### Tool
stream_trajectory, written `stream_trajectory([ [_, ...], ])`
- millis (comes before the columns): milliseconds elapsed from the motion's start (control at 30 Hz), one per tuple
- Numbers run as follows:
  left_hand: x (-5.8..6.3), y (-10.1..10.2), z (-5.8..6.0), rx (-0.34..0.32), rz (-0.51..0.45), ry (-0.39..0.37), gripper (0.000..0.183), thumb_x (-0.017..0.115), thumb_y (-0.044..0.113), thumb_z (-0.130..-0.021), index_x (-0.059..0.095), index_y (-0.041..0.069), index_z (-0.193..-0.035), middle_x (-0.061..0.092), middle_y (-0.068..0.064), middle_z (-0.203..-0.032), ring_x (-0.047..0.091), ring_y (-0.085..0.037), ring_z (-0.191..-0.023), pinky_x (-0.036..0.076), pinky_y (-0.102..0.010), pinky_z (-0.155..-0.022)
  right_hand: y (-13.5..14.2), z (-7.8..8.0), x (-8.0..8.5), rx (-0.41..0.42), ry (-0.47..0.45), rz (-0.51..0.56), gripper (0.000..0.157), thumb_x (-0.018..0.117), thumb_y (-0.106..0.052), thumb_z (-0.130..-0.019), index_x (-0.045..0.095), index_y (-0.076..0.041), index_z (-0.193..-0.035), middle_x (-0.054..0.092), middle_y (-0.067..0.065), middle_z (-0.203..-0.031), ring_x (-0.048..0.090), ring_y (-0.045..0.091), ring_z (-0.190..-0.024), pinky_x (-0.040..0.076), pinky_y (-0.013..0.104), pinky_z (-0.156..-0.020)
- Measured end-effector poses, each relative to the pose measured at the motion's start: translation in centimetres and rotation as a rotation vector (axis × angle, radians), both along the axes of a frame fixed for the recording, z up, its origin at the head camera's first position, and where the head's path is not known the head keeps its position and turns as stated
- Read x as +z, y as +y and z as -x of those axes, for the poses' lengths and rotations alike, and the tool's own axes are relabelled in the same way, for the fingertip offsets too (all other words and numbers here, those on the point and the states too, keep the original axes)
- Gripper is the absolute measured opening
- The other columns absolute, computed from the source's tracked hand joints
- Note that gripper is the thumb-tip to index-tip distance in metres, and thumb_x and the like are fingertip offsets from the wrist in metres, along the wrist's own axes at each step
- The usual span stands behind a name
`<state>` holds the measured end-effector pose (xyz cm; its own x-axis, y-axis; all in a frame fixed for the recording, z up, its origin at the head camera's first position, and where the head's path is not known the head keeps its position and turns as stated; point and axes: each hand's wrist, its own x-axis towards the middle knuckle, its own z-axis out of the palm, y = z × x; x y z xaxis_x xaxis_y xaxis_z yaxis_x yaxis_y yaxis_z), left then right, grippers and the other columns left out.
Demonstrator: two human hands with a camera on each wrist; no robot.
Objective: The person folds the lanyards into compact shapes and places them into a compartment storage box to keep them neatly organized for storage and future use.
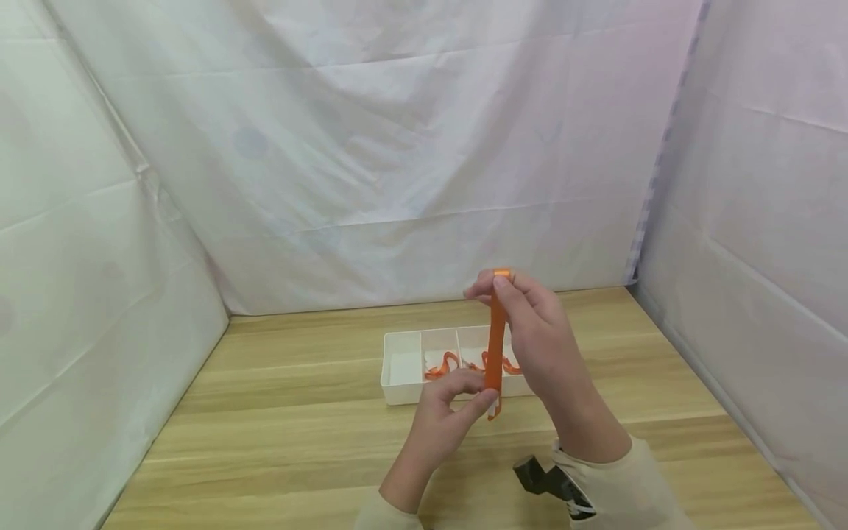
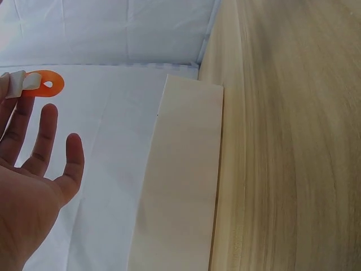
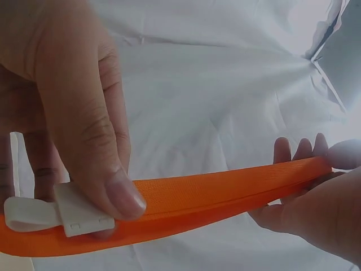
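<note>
An orange fabric strap [image 1: 495,338] with a white plastic clip [image 3: 82,212] is stretched nearly upright between both hands in the head view. My left hand [image 1: 450,412] pinches its lower end at the clip, thumb on top. Higher up, my right hand [image 1: 539,331] pinches the folded upper end between thumb and fingers. From the left wrist, the strap's rounded orange end [image 2: 52,83] sticks out past the clip, with a small hole in it; the other fingers [image 2: 42,141] are spread. The hands are raised above the table, in front of a white divided box.
The white box [image 1: 402,395] stands on the wooden table [image 1: 298,427], with more orange straps [image 1: 442,366] in several compartments; its leftmost compartment shows a bare floor. White cloth [image 1: 397,147] hangs behind and on both sides. A black wrist device [image 1: 550,482] sits at the right sleeve.
</note>
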<state>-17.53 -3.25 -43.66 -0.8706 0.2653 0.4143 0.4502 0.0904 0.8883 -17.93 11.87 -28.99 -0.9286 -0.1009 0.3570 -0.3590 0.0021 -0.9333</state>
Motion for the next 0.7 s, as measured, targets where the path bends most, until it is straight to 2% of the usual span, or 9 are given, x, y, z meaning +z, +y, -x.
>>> stream_trajectory([
  [167, -0.22, -0.01, -0.04, -0.021, -0.01, -0.024, 0.012, 0.07, 0.019, -0.104, 0.078, 0.011, -0.108, 0.08, -0.012, -0.101, 0.071, -0.007, -0.099, 0.059, -0.033, -0.098, -0.08, 0.05, 0.03, 0.005, -0.003, 0.005, 0.036, 0.044, -0.027, -0.115, 0.069, -0.001, -0.114, 0.074, 0.007, -0.112, 0.059, 0.025, -0.124, 0.04, 0.052, -0.117],
  [400, -0.27, -0.21, -0.17, -0.113, -0.111, -0.153, 0.016, 0.064, 0.016, -0.108, 0.071, 0.003, -0.113, 0.068, -0.025, -0.107, 0.065, -0.006, -0.093, 0.059, -0.023, -0.087, -0.14, 0.06, 0.39, 0.006, 0.008, 0.011, 0.037, 0.044, -0.027, -0.115, 0.07, -0.001, -0.112, 0.073, 0.006, -0.11, 0.059, 0.023, -0.127, 0.041, 0.048, -0.116],
  [700, -0.33, -0.37, 0.02, -0.106, -0.1, -0.242, 0.02, 0.064, 0.02, -0.108, 0.07, 0.002, -0.116, 0.068, -0.022, -0.113, 0.064, -0.006, -0.094, 0.057, -0.022, -0.087, -0.01, 0.11, 0.45, 0.042, 0.025, 0.015, 0.036, 0.043, -0.023, -0.115, 0.069, 0.001, -0.113, 0.073, 0.008, -0.11, 0.058, 0.023, -0.129, 0.04, 0.051, -0.117],
])
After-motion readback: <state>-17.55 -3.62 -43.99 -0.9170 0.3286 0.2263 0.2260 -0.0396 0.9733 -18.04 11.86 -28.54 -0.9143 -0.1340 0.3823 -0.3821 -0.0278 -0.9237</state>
